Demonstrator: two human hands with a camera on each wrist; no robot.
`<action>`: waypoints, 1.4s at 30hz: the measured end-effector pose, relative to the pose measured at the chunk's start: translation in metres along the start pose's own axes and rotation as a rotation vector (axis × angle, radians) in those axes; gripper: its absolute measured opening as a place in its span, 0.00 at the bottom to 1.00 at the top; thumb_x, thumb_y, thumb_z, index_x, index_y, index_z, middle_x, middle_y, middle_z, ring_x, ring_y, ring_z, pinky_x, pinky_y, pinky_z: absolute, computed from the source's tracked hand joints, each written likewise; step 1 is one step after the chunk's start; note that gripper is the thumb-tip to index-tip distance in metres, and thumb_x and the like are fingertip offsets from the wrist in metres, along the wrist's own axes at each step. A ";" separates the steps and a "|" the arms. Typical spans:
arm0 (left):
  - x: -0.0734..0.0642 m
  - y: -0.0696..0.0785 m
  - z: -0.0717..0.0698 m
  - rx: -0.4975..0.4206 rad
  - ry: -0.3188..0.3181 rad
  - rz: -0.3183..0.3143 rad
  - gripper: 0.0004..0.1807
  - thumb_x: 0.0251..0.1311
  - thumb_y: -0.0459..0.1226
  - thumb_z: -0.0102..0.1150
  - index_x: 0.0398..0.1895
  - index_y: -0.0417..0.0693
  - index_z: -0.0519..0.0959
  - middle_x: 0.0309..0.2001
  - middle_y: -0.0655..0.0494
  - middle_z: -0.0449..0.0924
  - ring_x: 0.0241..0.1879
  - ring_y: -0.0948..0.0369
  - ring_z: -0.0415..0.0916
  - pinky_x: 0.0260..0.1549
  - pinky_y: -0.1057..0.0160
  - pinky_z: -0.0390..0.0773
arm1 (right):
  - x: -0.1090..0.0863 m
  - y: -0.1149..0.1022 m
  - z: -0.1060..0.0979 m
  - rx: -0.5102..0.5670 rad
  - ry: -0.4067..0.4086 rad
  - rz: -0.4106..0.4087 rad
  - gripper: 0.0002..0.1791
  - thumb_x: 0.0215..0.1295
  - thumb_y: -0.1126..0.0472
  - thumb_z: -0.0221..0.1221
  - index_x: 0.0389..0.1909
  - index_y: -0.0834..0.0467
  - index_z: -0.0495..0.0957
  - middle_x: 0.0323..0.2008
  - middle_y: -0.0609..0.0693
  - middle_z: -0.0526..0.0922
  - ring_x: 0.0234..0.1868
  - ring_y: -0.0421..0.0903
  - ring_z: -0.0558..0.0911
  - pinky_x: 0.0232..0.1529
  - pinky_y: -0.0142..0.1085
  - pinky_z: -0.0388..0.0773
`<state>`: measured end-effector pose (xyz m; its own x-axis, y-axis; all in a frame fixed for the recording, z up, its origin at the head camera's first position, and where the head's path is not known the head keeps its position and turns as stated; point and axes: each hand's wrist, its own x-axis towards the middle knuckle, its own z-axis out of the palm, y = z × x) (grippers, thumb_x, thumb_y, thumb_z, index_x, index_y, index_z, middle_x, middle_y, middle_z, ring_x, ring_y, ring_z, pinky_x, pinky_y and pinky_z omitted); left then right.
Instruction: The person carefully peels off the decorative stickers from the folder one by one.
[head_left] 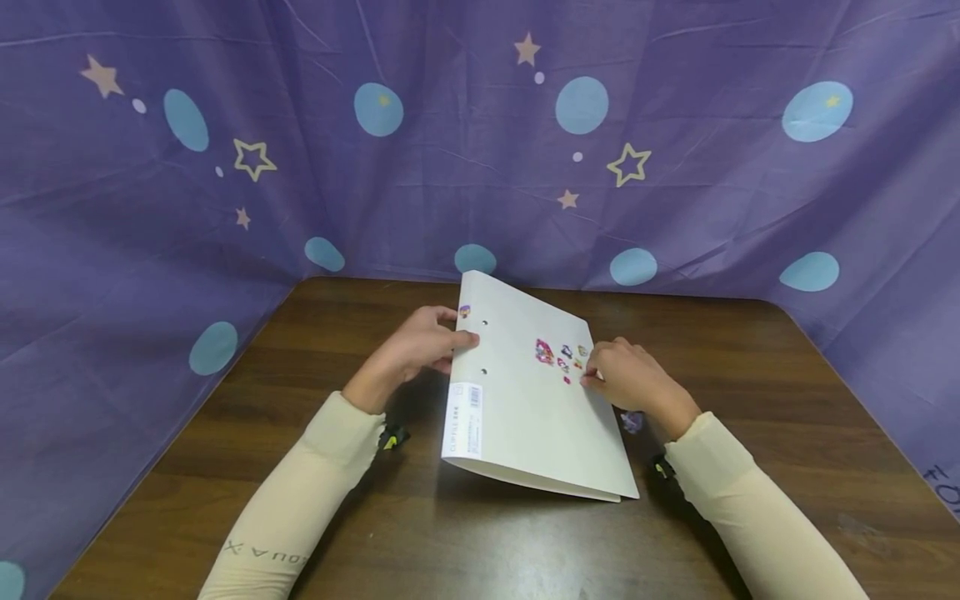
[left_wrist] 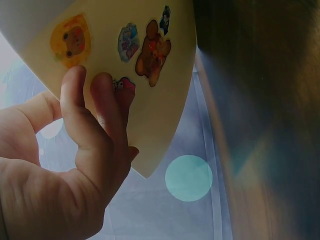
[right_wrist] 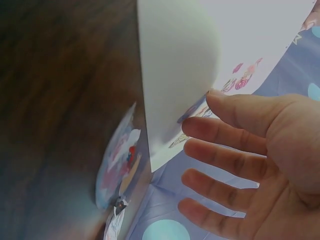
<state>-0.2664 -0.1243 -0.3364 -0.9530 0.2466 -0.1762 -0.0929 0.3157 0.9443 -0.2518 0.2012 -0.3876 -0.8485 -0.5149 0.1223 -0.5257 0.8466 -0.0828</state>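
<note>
A white clip file folder [head_left: 525, 417] is tilted up off the table, with several small colourful stickers [head_left: 544, 352] on its cover. My left hand [head_left: 420, 343] grips it by the spine, thumb on the front. In the left wrist view, that hand's fingers [left_wrist: 102, 100] lie against the other side, which bears bear stickers [left_wrist: 152, 52] and others. My right hand [head_left: 630, 379] is at the folder's right edge beside the small stickers. In the right wrist view its fingers [right_wrist: 225, 157] are spread and nearly straight, and the thumb tip meets the cover.
A small purple item [head_left: 632, 422] lies on the brown wooden table [head_left: 750, 400] by my right wrist; up close, a colourful picture piece [right_wrist: 117, 165] shows there. A purple curtain [head_left: 480, 150] with stars and blue dots hangs behind and at both sides.
</note>
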 end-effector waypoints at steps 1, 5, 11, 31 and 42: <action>0.000 0.000 0.000 -0.002 0.001 -0.002 0.31 0.64 0.33 0.66 0.66 0.32 0.66 0.43 0.37 0.85 0.31 0.54 0.86 0.27 0.57 0.88 | 0.000 0.000 0.000 -0.001 0.002 0.000 0.06 0.68 0.58 0.67 0.37 0.56 0.90 0.42 0.51 0.86 0.42 0.55 0.80 0.40 0.50 0.79; 0.000 0.000 0.002 -0.008 -0.009 -0.006 0.30 0.64 0.32 0.66 0.65 0.32 0.66 0.43 0.37 0.85 0.32 0.53 0.86 0.28 0.57 0.88 | 0.000 -0.002 0.000 -0.007 0.011 -0.007 0.06 0.68 0.59 0.67 0.36 0.57 0.89 0.43 0.53 0.86 0.43 0.57 0.81 0.41 0.53 0.80; 0.001 0.002 0.004 -0.010 -0.015 -0.004 0.29 0.64 0.32 0.66 0.65 0.31 0.67 0.41 0.37 0.85 0.30 0.54 0.86 0.26 0.58 0.87 | 0.001 -0.001 0.000 -0.039 0.017 -0.024 0.08 0.67 0.60 0.67 0.27 0.54 0.87 0.37 0.51 0.85 0.36 0.53 0.78 0.34 0.48 0.76; 0.003 -0.002 0.000 -0.017 -0.009 -0.002 0.31 0.64 0.31 0.66 0.66 0.31 0.65 0.43 0.36 0.85 0.32 0.53 0.86 0.30 0.56 0.88 | 0.017 -0.006 -0.001 0.006 -0.067 0.020 0.23 0.66 0.62 0.65 0.12 0.51 0.70 0.17 0.44 0.64 0.21 0.41 0.62 0.19 0.35 0.57; 0.002 -0.001 0.001 -0.014 -0.001 -0.006 0.30 0.64 0.32 0.66 0.66 0.32 0.65 0.44 0.36 0.84 0.33 0.52 0.87 0.31 0.54 0.89 | 0.017 -0.020 -0.004 -0.126 -0.049 0.088 0.12 0.66 0.60 0.61 0.23 0.58 0.76 0.29 0.53 0.80 0.38 0.59 0.79 0.40 0.57 0.79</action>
<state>-0.2677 -0.1235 -0.3376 -0.9520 0.2456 -0.1825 -0.1030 0.3043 0.9470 -0.2553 0.1765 -0.3803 -0.8945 -0.4413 0.0718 -0.4400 0.8973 0.0337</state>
